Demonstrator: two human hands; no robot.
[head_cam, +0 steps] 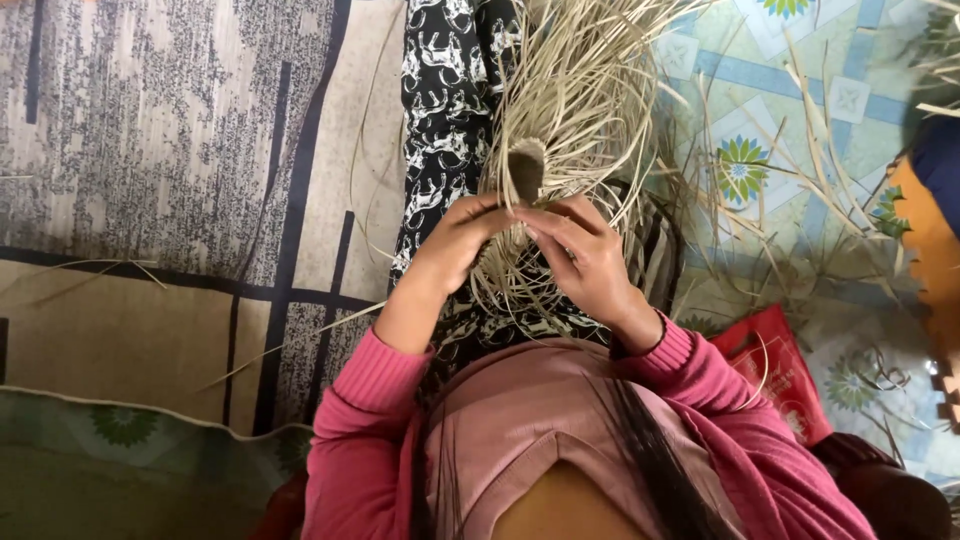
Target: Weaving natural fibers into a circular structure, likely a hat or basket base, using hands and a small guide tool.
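A small woven piece (527, 168) of pale straw sits above my lap, with many long loose straw strands (590, 70) fanning out from it. My left hand (455, 240) pinches strands just below the woven piece. Close against it on the right, my right hand (585, 255) has its fingers curled around other strands of the same bundle. Both hands touch at the fingertips. My pink sleeves (370, 390) reach to the wrists.
A black cloth with white animal print (445, 110) covers my legs. Grey and beige patterned matting (150, 200) lies to the left, floral blue-green matting (760, 150) with scattered straw to the right. A red packet (780, 370) rests at my right side.
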